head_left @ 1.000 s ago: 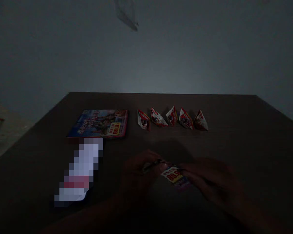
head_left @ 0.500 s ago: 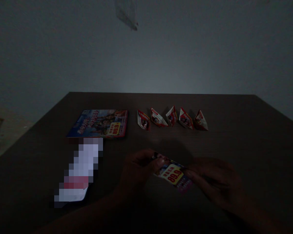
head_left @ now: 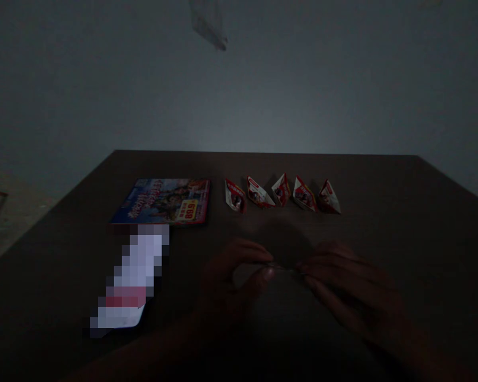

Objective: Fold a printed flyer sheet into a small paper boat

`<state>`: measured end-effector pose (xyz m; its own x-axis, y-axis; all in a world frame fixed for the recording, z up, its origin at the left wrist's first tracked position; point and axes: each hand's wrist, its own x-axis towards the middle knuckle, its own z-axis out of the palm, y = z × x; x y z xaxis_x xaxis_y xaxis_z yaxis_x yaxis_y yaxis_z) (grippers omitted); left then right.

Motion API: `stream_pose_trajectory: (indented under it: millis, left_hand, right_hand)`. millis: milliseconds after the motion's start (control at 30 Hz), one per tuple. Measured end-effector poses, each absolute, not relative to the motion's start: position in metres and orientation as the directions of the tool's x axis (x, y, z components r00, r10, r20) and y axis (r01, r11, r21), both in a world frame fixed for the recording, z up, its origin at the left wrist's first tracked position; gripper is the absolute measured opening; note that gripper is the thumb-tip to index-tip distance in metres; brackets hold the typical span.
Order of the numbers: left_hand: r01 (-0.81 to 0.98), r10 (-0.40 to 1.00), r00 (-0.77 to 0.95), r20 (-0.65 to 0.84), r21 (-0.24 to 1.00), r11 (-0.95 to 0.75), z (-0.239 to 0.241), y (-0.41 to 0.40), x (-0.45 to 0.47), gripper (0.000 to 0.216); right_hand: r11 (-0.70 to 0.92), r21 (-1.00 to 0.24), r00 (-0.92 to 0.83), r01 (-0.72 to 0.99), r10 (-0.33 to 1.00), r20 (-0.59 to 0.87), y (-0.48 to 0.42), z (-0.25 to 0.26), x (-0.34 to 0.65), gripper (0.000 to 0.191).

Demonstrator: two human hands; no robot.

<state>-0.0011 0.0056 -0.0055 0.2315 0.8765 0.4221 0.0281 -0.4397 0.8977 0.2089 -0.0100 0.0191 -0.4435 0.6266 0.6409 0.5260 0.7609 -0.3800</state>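
Nearest, two forearms come in from the lower edge, very dark. Left hand (head_left: 221, 284): pinched narrow, thumb below and finger above, an open loop between them, the tips closed on a thin piece (head_left: 283, 268). Right hand (head_left: 354, 284): fingers lying close together, tips narrowed on the piece's other end. The piece sits between the two hands, edge-on to the camera, over the near middle of the dark table (head_left: 390, 217); its faces and any print cannot be made out, nor how many layers it has. Step in hand, as judged: controlling a thin, probably easily creased piece with both sets of fingertips. Best done with light, even pressure, one hand steadying while the other works, edges lined up before pressing hard; pulling the hands apart could tear it. Light is poor, so touch likely counts as much as sight, and tilting a face upward would help the eye. To the left, a phone-like device (head_left: 137, 278), mostly pixelated, lies slanted, its far end at the near edge of a glossy booklet (head_left: 159, 201); contact there unclear. Booklet flat, yellow label (head_left: 187, 210) on its cover. Right of it, five folded paper pieces (head_left: 281, 191) in a row, red and white, points upward. Beyond the table, a grey wall (head_left: 342, 79); high on it, a dim, unidentifiable object (head_left: 209, 32).
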Motion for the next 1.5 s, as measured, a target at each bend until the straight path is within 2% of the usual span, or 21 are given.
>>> stream_pose_trajectory:
  millis: [67, 167, 300, 400, 867, 1167, 1500]
  left_hand:
    - [0.031, 0.792, 0.248, 0.557, 0.813, -0.582, -0.005, 0.008, -0.002, 0.019]
    - [0.057, 0.671, 0.326, 0.666, 0.695, -0.717, -0.002, 0.009, -0.003, 0.02]
    - [0.092, 0.546, 0.413, 0.729, 0.563, -0.821, 0.0, 0.005, -0.002, 0.02]
    - [0.123, 0.514, 0.458, 0.725, 0.521, -0.844, 0.002, 0.002, -0.002, 0.021]
    - [0.128, 0.534, 0.5, 0.682, 0.552, -0.824, 0.004, 0.002, -0.004, 0.025]
    - [0.098, 0.55, 0.479, 0.684, 0.581, -0.808, 0.004, 0.0, -0.003, 0.022]
    - [0.079, 0.685, 0.291, 0.668, 0.696, -0.713, -0.001, 0.001, 0.0, 0.014]
  right_hand:
    - [0.778, -0.326, -0.458, 0.538, 0.593, 0.662, -0.009, 0.02, 0.21, 0.024]
    - [0.787, -0.28, -0.47, 0.549, 0.568, 0.676, -0.009, 0.022, 0.208, 0.023]
    - [0.818, -0.271, -0.506, 0.507, 0.537, 0.674, -0.013, 0.022, 0.202, 0.019]
    - [0.845, -0.246, -0.53, 0.475, 0.499, 0.686, -0.015, 0.019, 0.2, 0.016]
    - [0.838, -0.262, -0.54, 0.479, 0.516, 0.665, -0.015, 0.022, 0.195, 0.016]
    - [0.83, -0.298, -0.584, 0.472, 0.548, 0.599, -0.016, 0.024, 0.201, 0.017]
    - [0.788, -0.271, -0.577, 0.553, 0.597, 0.557, -0.006, 0.021, 0.223, 0.018]
